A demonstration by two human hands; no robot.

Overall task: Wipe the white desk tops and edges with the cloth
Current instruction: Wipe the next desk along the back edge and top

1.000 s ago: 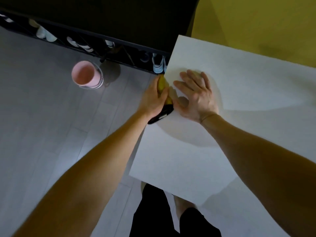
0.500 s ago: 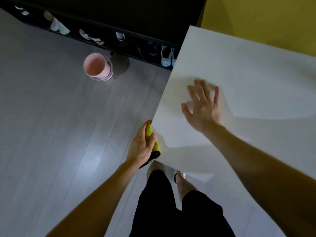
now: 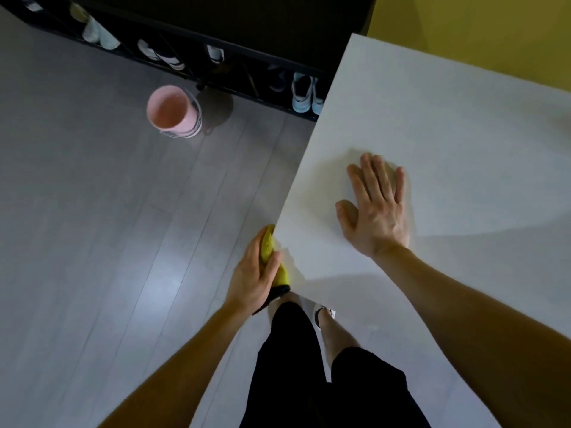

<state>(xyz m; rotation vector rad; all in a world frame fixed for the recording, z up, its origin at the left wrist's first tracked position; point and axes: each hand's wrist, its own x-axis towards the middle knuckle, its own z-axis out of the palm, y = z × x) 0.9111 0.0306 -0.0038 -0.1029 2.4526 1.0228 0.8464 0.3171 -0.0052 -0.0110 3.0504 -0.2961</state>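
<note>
— Grey floorboards (image 3: 92,211) on one side, white desk (image 3: 448,118) on the other. Where is the cloth?
— The yellow cloth (image 3: 268,244) is bunched in the left hand (image 3: 251,274). The fingers curl round it and press it against the desk's side edge, close to the near corner.
— And the other hand?
— The right hand (image 3: 378,208) lies flat on the top, fingers straight, grasping nothing. It sits a little beyond and to the right of the left one.
— What could go wrong?
— The corner, I think. The edge ends just behind the left hand, so a stroke pulled towards the body could slip off and knock the knuckles. A dark tail of cloth hangs under the palm and might snag or pull loose. Leaning hard on the flat hand could shift the desk. The pink bucket (image 3: 173,111) stands well ahead of the left hand, out of reach.
</note>
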